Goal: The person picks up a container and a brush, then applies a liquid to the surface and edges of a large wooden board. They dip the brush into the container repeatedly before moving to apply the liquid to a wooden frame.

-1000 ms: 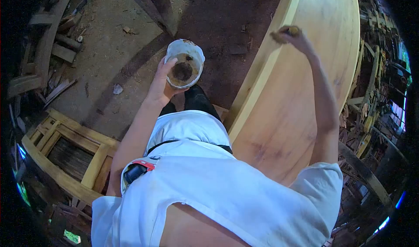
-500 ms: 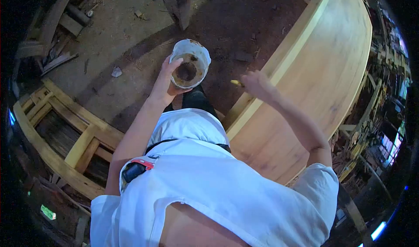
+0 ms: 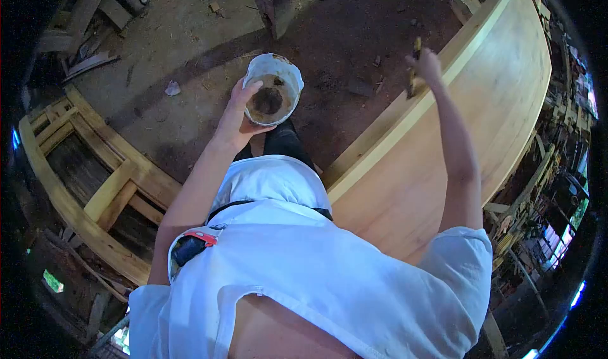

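A white tub (image 3: 292, 80) with brown stains and a dark patch inside is held by my left hand (image 3: 242, 108), thumb over its rim, above my legs. My right hand (image 3: 427, 67) is closed around a brush (image 3: 411, 83) with a yellowish handle end. The brush stands roughly upright in view, its lower end at the side face of the long wooden panel's pale edge (image 3: 437, 89). Whether the bristles touch the wood I cannot tell. The panel's broad smooth face (image 3: 468, 131) lies under my right forearm.
At the left is a wooden frame (image 3: 120, 175) with crossbars. A dark wooden post (image 3: 265, 7) stands at the top. Scrap wood (image 3: 92, 64) lies at the upper left, and more wood pieces (image 3: 529, 194) are piled at the right. A pale scrap (image 3: 172, 88) lies on the floor.
My right hand has moved up and to the right along the panel's edge, and the brush now shows more fully. My left hand and the tub have shifted only slightly in view.
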A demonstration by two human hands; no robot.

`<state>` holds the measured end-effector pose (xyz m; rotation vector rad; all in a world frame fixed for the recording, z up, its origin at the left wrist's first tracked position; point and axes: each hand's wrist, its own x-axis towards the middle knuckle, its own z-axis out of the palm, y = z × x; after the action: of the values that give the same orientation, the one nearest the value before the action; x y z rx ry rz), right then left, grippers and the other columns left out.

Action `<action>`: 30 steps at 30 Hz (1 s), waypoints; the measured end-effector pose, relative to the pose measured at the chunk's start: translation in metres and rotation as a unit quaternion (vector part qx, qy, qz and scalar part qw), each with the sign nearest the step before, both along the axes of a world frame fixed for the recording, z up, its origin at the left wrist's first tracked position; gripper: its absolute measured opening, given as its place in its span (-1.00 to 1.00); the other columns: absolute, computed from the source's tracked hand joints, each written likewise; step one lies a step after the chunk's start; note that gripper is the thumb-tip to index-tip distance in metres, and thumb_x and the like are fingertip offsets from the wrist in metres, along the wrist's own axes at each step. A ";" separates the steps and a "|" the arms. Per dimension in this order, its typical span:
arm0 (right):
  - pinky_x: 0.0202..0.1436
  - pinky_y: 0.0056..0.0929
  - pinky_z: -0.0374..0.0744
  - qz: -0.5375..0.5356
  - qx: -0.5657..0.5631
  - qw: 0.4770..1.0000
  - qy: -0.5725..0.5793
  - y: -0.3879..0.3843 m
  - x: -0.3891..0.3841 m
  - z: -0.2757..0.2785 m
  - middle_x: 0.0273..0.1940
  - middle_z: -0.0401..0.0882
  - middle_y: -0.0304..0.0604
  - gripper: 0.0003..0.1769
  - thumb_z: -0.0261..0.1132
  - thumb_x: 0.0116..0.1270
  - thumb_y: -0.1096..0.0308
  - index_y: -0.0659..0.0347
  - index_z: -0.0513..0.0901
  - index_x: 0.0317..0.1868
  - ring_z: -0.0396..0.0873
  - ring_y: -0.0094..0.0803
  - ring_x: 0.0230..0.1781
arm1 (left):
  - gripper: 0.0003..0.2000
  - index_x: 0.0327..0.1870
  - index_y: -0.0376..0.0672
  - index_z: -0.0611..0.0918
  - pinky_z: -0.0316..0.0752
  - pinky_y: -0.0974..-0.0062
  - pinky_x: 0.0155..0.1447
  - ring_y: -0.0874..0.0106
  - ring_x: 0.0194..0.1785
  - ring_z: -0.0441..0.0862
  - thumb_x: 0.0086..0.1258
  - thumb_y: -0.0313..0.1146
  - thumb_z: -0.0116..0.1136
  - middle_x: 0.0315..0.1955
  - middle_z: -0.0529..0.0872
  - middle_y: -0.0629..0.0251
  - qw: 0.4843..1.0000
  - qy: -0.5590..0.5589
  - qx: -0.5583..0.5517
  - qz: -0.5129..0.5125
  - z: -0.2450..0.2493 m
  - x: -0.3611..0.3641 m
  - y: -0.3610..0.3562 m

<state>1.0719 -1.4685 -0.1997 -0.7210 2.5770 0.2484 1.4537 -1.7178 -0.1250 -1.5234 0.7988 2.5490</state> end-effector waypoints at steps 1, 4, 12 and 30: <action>-0.20 -0.13 0.60 0.001 0.000 1.000 -0.003 0.000 -0.010 0.005 -0.32 0.66 0.07 -0.52 0.35 0.16 0.01 0.32 0.59 -0.20 0.67 -0.09 -0.27 | -0.35 0.30 0.18 0.24 0.39 -0.16 0.16 0.16 0.28 0.38 0.21 0.01 0.24 0.26 0.34 0.29 1.000 -0.008 -0.001 0.002 0.001 -0.002 0.001; -0.18 -0.16 0.62 0.128 -0.116 0.981 0.088 0.008 -0.032 -0.003 -0.30 0.66 0.05 -0.70 0.28 0.24 0.16 0.22 0.62 -0.18 0.67 -0.12 -0.26 | -0.35 0.30 0.19 0.24 0.39 -0.17 0.17 0.16 0.28 0.38 0.20 0.00 0.26 0.26 0.34 0.28 1.000 -0.017 -0.001 0.001 0.001 0.000 0.000; -0.27 -0.27 0.64 0.373 0.162 0.913 -0.037 -0.027 0.094 -0.014 -0.36 0.66 -0.16 -0.89 0.18 0.22 0.33 0.02 0.65 -0.31 0.68 -0.23 -0.28 | -0.31 0.38 0.25 0.16 0.43 -0.04 0.13 0.22 0.31 0.31 0.22 -0.04 0.21 0.29 0.25 0.29 1.000 0.017 0.013 -0.016 -0.003 0.004 -0.008; -0.21 -0.09 0.54 0.109 -0.181 0.973 0.094 0.005 -0.032 -0.014 -0.31 0.62 0.03 -0.80 0.33 0.12 0.29 0.24 0.59 -0.32 0.61 -0.01 -0.24 | -0.30 0.38 0.26 0.14 0.47 -0.05 0.03 0.22 0.30 0.32 0.23 -0.03 0.19 0.27 0.28 0.31 0.999 0.011 -0.010 -0.041 -0.007 -0.001 -0.011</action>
<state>1.0396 -1.4640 -0.2134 -1.1664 2.7545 -0.0975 1.4530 -1.7290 -0.1322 -1.4397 0.8730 2.5099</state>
